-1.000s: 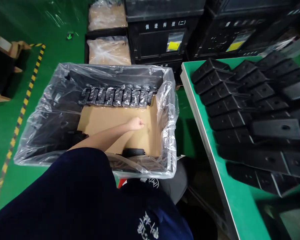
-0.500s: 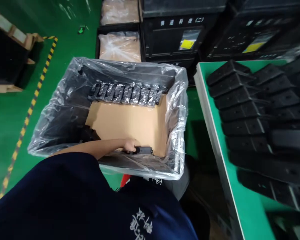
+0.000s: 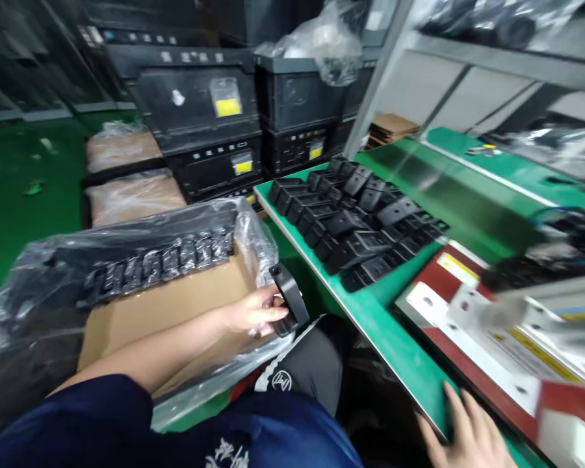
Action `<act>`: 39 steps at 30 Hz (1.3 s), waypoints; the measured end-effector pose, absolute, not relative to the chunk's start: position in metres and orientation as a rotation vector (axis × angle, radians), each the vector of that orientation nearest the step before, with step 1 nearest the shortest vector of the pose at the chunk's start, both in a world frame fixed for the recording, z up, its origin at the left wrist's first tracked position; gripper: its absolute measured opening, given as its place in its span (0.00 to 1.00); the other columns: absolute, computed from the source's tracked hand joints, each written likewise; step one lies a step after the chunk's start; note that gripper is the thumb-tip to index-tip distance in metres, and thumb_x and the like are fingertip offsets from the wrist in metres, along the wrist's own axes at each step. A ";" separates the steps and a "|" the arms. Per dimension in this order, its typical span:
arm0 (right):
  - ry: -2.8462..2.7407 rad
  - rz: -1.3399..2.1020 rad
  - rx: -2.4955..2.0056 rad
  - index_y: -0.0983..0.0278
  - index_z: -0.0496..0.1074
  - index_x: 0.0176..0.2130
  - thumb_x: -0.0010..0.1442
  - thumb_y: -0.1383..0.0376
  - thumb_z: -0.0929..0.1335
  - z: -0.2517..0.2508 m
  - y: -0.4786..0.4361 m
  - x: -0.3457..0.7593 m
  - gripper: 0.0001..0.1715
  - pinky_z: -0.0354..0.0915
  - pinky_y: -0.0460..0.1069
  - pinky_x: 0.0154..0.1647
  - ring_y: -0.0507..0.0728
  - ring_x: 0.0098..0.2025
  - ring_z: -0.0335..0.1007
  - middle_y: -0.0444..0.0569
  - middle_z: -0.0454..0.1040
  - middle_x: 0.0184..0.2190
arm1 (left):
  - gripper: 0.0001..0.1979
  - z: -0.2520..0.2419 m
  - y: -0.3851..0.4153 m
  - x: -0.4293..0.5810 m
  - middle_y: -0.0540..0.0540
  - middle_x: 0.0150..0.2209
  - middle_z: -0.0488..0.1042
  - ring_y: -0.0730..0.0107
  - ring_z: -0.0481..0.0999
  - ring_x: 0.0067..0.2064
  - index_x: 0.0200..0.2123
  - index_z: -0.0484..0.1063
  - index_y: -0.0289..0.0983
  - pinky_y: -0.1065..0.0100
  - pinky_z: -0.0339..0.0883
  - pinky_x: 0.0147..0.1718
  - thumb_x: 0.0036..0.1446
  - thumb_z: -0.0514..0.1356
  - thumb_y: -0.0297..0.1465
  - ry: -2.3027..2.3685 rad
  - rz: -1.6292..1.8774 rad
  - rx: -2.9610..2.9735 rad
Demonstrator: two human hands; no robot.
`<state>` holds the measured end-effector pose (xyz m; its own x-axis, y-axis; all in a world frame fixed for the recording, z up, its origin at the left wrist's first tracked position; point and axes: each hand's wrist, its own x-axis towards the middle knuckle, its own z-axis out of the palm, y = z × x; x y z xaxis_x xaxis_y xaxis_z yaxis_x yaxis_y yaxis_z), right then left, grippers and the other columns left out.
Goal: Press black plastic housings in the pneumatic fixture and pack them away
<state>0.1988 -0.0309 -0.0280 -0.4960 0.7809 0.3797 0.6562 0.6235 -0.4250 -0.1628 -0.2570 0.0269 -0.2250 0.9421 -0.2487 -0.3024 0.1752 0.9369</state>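
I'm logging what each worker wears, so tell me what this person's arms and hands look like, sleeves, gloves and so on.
Both hands are bare, with no gloves, rings or a watch in view. The left hand comes from a bare forearm; a short dark navy sleeve covers the upper arm. The same navy top carries white printed characters on the front. Of the right hand only the fingers and part of the back show; its sleeve is out of view.

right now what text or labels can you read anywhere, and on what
Nothing can be read as words.
Yellow labels on the stacked black crates: print too small.
White embroidered characters on the navy shirt: cut off, unreadable.
Round white logo on the dark shorts: letters unclear.
Yellow sticker on the red and white plate: blurred.
The black part in the left hand shows no marking.
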 end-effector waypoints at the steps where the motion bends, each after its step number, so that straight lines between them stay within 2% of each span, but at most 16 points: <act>1: -2.322 0.336 -1.081 0.46 0.67 0.58 0.51 0.43 0.69 -0.021 -0.037 0.195 0.37 0.56 0.77 0.55 0.77 0.62 0.58 0.60 0.66 0.58 | 0.33 0.033 -0.245 -0.148 0.52 0.26 0.65 0.82 0.58 0.17 0.54 0.61 0.39 0.74 0.50 0.15 0.51 0.64 0.50 1.195 1.343 0.693; 2: -2.333 0.466 -1.026 0.50 0.70 0.56 0.51 0.46 0.71 -0.013 -0.045 0.190 0.34 0.59 0.73 0.58 0.74 0.60 0.62 0.58 0.68 0.57 | 0.33 0.039 -0.235 -0.134 0.53 0.26 0.65 0.83 0.57 0.16 0.54 0.60 0.39 0.75 0.50 0.14 0.50 0.65 0.49 1.136 1.320 0.680; 5: -2.114 1.056 -0.995 0.56 0.70 0.55 0.57 0.50 0.69 0.012 -0.081 0.166 0.29 0.58 0.68 0.62 0.68 0.61 0.62 0.54 0.69 0.58 | 0.29 0.051 -0.205 -0.093 0.55 0.25 0.64 0.85 0.57 0.17 0.53 0.58 0.40 0.78 0.52 0.14 0.54 0.64 0.45 1.070 1.209 0.680; 7: -1.834 1.610 -0.890 0.57 0.71 0.54 0.59 0.47 0.67 0.022 -0.105 0.145 0.28 0.62 0.63 0.60 0.66 0.59 0.65 0.53 0.71 0.55 | 0.25 0.056 -0.187 -0.065 0.56 0.23 0.64 0.84 0.58 0.16 0.51 0.59 0.39 0.79 0.53 0.15 0.57 0.62 0.44 1.059 1.137 0.726; 9: -1.319 1.995 -0.790 0.61 0.74 0.49 0.56 0.40 0.66 0.024 -0.120 0.129 0.34 0.67 0.61 0.54 0.66 0.53 0.70 0.54 0.76 0.47 | 0.22 0.059 -0.173 -0.038 0.57 0.22 0.64 0.84 0.58 0.15 0.48 0.60 0.38 0.79 0.54 0.14 0.58 0.61 0.44 1.062 1.092 0.776; 11: -1.121 2.094 -0.800 0.62 0.75 0.45 0.55 0.36 0.64 0.024 -0.126 0.126 0.37 0.71 0.59 0.45 0.63 0.41 0.75 0.53 0.78 0.36 | 0.22 0.060 -0.163 -0.013 0.57 0.21 0.64 0.83 0.59 0.14 0.49 0.60 0.37 0.79 0.55 0.13 0.58 0.60 0.44 1.065 1.091 0.816; 13: -0.949 2.185 -0.804 0.62 0.75 0.41 0.53 0.34 0.65 0.026 -0.124 0.134 0.37 0.73 0.57 0.39 0.60 0.32 0.74 0.48 0.75 0.26 | 0.24 0.060 -0.158 0.007 0.57 0.21 0.66 0.82 0.60 0.13 0.52 0.59 0.37 0.78 0.56 0.12 0.60 0.58 0.45 1.057 1.109 0.844; 15: -0.858 2.250 -0.791 0.62 0.75 0.36 0.51 0.33 0.65 0.031 -0.118 0.147 0.37 0.73 0.56 0.36 0.59 0.29 0.72 0.46 0.71 0.21 | 0.27 0.061 -0.155 0.021 0.55 0.21 0.68 0.81 0.62 0.13 0.56 0.57 0.36 0.78 0.56 0.12 0.61 0.56 0.46 1.030 1.114 0.875; 17: -0.931 2.228 -0.797 0.63 0.74 0.34 0.54 0.32 0.61 0.038 -0.110 0.160 0.39 0.72 0.56 0.35 0.60 0.31 0.73 0.49 0.72 0.23 | 0.30 0.063 -0.153 0.030 0.52 0.22 0.71 0.78 0.64 0.13 0.59 0.55 0.36 0.77 0.56 0.11 0.61 0.53 0.48 1.002 1.105 0.897; 22: -1.141 2.089 -0.810 0.63 0.71 0.40 0.60 0.34 0.53 0.046 -0.093 0.187 0.41 0.72 0.56 0.38 0.60 0.37 0.75 0.56 0.77 0.37 | 0.34 0.069 -0.150 0.037 0.49 0.23 0.73 0.77 0.64 0.14 0.62 0.54 0.37 0.75 0.57 0.13 0.60 0.53 0.51 1.022 1.159 0.916; 23: -1.181 2.018 -0.821 0.63 0.70 0.42 0.59 0.35 0.55 0.046 -0.091 0.194 0.39 0.72 0.56 0.38 0.60 0.38 0.75 0.56 0.76 0.38 | 0.34 0.069 -0.149 0.036 0.48 0.25 0.73 0.78 0.64 0.15 0.62 0.54 0.38 0.76 0.58 0.13 0.60 0.54 0.51 1.018 1.190 0.927; 25: -1.283 1.756 -0.874 0.62 0.67 0.46 0.55 0.39 0.67 0.046 -0.087 0.210 0.33 0.72 0.54 0.39 0.59 0.38 0.75 0.52 0.76 0.39 | 0.33 0.067 -0.144 0.036 0.48 0.29 0.73 0.79 0.65 0.17 0.60 0.57 0.39 0.76 0.60 0.16 0.57 0.59 0.49 1.018 1.252 0.979; 28: -1.468 1.291 -0.932 0.58 0.64 0.50 0.47 0.55 0.77 0.050 -0.082 0.235 0.34 0.71 0.51 0.43 0.56 0.42 0.73 0.48 0.74 0.42 | 0.29 0.062 -0.132 0.036 0.46 0.35 0.73 0.80 0.66 0.23 0.53 0.64 0.37 0.76 0.62 0.20 0.52 0.66 0.44 1.055 1.278 1.089; 32: -1.647 1.031 -0.912 0.57 0.65 0.51 0.51 0.61 0.76 0.054 -0.075 0.258 0.30 0.68 0.54 0.51 0.57 0.49 0.71 0.49 0.72 0.48 | 0.34 0.058 -0.112 0.043 0.46 0.35 0.72 0.83 0.63 0.19 0.57 0.60 0.37 0.75 0.59 0.18 0.52 0.65 0.46 1.070 1.262 1.099; 39: -1.726 1.002 -0.949 0.57 0.65 0.52 0.52 0.60 0.76 0.052 -0.057 0.268 0.30 0.68 0.55 0.52 0.59 0.50 0.71 0.51 0.72 0.50 | 0.31 0.061 -0.095 0.050 0.50 0.31 0.69 0.82 0.64 0.18 0.56 0.59 0.36 0.75 0.61 0.18 0.56 0.60 0.47 1.097 1.255 1.116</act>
<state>0.2683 -0.0574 0.0515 -0.3020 0.8995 0.3159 0.1715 0.3772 -0.9101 0.0503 -0.0952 0.0615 0.0187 0.9998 -0.0011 -0.1350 0.0036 0.9908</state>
